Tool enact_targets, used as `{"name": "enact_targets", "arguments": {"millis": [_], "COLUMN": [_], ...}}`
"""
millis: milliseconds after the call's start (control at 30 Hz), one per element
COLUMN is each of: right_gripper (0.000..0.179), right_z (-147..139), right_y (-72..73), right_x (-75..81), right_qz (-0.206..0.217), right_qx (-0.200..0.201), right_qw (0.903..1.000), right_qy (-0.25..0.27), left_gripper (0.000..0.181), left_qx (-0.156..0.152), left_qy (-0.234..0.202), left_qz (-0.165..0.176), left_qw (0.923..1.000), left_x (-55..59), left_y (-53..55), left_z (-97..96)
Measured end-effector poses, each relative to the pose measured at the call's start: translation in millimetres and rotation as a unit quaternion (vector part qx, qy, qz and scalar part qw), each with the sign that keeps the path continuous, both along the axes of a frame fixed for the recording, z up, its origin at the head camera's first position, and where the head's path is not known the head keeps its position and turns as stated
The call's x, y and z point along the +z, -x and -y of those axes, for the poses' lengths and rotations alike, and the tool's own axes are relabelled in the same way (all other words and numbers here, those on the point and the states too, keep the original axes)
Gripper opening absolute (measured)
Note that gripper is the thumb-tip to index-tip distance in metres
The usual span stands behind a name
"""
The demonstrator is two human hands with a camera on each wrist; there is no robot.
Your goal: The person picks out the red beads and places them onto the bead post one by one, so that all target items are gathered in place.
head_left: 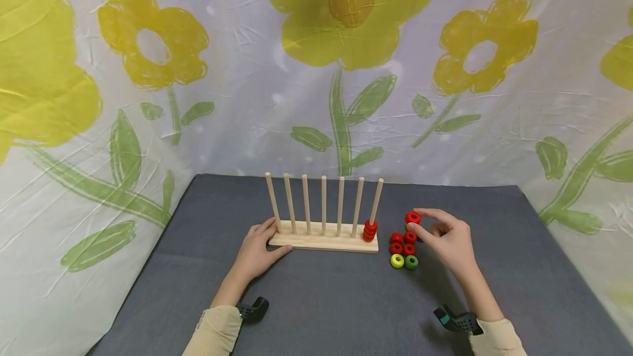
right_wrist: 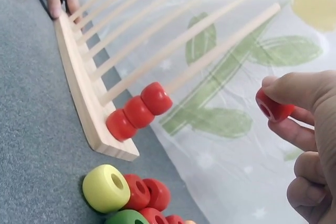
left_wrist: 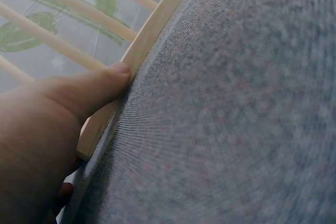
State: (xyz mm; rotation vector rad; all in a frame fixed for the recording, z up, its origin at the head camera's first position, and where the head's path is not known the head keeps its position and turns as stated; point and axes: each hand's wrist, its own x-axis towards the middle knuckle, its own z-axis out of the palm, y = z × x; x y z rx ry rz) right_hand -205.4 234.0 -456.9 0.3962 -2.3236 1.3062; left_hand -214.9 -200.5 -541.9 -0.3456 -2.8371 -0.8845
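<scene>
A wooden peg stand (head_left: pixel 321 243) with several upright rods stands on the table. My left hand (head_left: pixel 257 248) grips its left end, thumb along the front edge of the base and the other fingers partly hidden behind it. Three red beads (right_wrist: pixel 139 111) are stacked on the rightmost rod. Between thumb and fingers, my right hand (head_left: pixel 447 238) pinches a red bead (right_wrist: pixel 274 104) by its sides, raised to the right of the stand. Below that hand lie loose beads: several red ones (head_left: pixel 396 248), a yellow one (head_left: pixel 397 261) and a green one (head_left: pixel 411 262).
Dark grey cloth (head_left: pixel 336 301) covers the table. A pale curtain (head_left: pixel 237 98) printed with yellow flowers hangs behind and along both sides. The other rods (head_left: pixel 323 205) of the stand carry no beads. Each wrist wears a black band (head_left: pixel 253 310).
</scene>
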Motion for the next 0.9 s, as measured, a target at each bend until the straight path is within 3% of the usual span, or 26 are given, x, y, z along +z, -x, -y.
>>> {"name": "enact_targets", "arguments": {"millis": [567, 767, 900], "right_gripper": [0.034, 0.03, 0.03], "right_z": [8.6, 21.9, 19.8], "right_y": [4.8, -4.9, 1.0], "right_x": [6.0, 26.2, 20.9], "right_qz": [-0.04, -0.049, -0.051], "right_qx": [0.017, 0.024, 0.032], "right_qw": [0.999, 0.9985, 0.9982], "right_qy": [-0.007, 0.006, 0.01], "left_gripper": [0.079, 0.078, 0.078], "left_qx": [0.0, 0.001, 0.002], "left_qy": [-0.003, -0.005, -0.007], "left_qz": [-0.004, -0.004, -0.003], "left_qw": [1.0, 1.0, 1.0], "left_x": [1.5, 0.2, 0.1], "left_y": [-0.8, -0.3, -0.4], "left_z": [-0.7, -0.5, -0.3]}}
